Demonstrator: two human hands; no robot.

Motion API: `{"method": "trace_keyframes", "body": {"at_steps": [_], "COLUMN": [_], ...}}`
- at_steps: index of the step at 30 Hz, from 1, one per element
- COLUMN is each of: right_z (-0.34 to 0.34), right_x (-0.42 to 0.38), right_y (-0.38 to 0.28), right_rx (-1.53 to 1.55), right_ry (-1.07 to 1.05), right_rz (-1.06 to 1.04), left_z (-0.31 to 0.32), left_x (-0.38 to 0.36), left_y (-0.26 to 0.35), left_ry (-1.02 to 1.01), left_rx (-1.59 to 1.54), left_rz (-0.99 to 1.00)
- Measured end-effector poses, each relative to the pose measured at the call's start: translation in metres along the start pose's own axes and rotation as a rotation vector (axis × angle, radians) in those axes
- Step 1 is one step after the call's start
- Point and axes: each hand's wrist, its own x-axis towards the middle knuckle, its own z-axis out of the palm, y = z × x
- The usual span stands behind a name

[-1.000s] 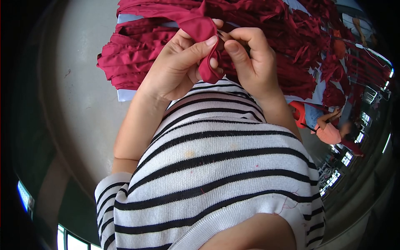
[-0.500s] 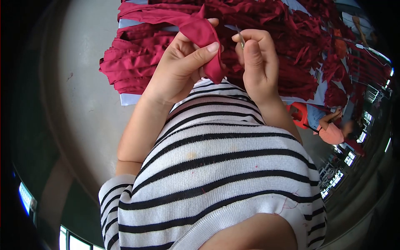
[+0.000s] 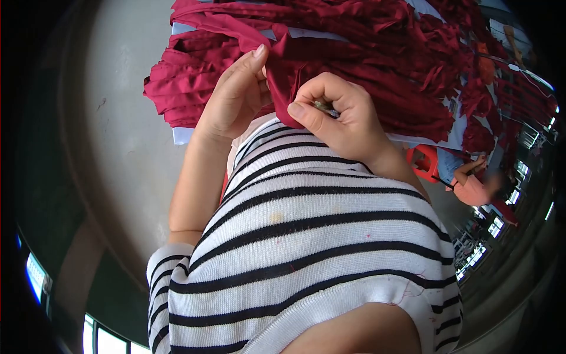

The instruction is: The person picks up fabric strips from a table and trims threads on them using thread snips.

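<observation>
A dark red fabric piece (image 3: 283,71) hangs between my two hands, in front of the larger heap. My left hand (image 3: 236,97) is at its left edge, thumb up against the cloth and the other fingers partly hidden behind it. On the right side, my right hand (image 3: 342,118) is closed, with thumb and forefinger pinching the cloth's lower part. A small metal tool (image 3: 325,108) sits inside the curled fingers of that hand, mostly hidden.
Long strips of dark red fabric (image 3: 188,79) lie heaped over a pale table (image 3: 183,135). Beyond the table's right side, a person in a pink top (image 3: 471,190) sits near a red stool (image 3: 425,164). Grey floor (image 3: 130,118) shows at the left.
My right hand has moved left and down onto the cloth, its tool now tucked inside the fingers. My left hand has shifted slightly left, and the cloth hangs more spread out.
</observation>
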Motion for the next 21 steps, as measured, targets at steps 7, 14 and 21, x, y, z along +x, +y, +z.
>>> {"method": "trace_keyframes", "body": {"at_steps": [7,14,21], "right_z": [0.011,0.018,0.024], "right_x": [0.007,0.005,0.005], "right_y": [0.008,0.016,0.015], "right_rx": [-0.341,-0.446,-0.488], "right_ry": [-0.087,-0.181,-0.280], "right_rz": [-0.291,-0.272,-0.291], "left_z": [0.001,-0.031,-0.037], "left_x": [-0.008,-0.015,-0.017], "left_y": [-0.003,-0.023,-0.028], "left_ry": [0.151,0.196,0.230], "left_rx": [0.089,0.072,-0.018], "left_rz": [-0.032,-0.172,-0.209]}}
